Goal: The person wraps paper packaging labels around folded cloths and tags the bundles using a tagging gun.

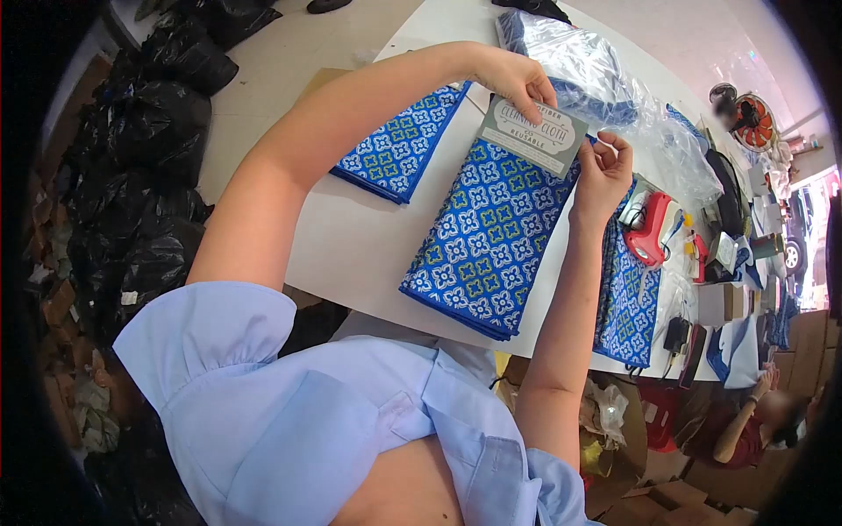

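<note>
A folded blue cleaning cloth [495, 241] with white and green flower motifs hangs at a tilt over the white table. A grey label card [537, 136] reading "cleaning cloth" and "reusable" covers its top end. My left hand [513, 81] pinches the card's upper edge, thumb in front. At the card's right side, my right hand [605, 174] is closed, finger and thumb together on the cloth's top corner. Another folded cloth [395, 149] of the same pattern lies left of it. More patterned cloth [624, 307] lies on the right, partly behind my right forearm.
Clear plastic packaging [570, 57] with blue cloth inside lies at the table's far side. A red-and-white handheld tool [649, 230] rests on the right-hand cloth. Black bags [162, 131] line the left. A person [737, 434] is at the lower right, and a fan [752, 121] stands beyond.
</note>
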A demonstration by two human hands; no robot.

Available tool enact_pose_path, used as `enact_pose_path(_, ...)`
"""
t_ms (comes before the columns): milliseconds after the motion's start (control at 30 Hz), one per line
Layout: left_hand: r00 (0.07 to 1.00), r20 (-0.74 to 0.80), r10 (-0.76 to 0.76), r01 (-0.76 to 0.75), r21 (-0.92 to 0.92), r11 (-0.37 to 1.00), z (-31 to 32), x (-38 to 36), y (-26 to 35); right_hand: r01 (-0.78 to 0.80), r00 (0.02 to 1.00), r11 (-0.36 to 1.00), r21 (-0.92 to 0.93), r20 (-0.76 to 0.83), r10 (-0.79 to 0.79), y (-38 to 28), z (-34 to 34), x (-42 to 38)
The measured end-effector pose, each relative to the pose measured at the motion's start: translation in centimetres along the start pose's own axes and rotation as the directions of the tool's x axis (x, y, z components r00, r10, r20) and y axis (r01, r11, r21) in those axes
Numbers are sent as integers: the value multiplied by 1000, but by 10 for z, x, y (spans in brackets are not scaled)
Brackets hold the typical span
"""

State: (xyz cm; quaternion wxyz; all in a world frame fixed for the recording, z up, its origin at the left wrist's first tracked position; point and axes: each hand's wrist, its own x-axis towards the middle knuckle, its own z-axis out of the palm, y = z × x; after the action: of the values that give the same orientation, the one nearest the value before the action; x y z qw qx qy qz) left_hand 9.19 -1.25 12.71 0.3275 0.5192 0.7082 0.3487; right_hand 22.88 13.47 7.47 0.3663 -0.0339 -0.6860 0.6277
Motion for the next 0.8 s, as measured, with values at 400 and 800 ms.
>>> enact_pose_path(400, 994, -99, 41, -32, 93, 995, 12, 2, 5, -175, 985, 943, 284, 55, 167, -8, -3, -5)
enact_pose_path(800, 987, -138, 77, -52, 179, 983, 8, 8, 4, -19, 998, 997, -77, 52, 23, 14, -6, 3)
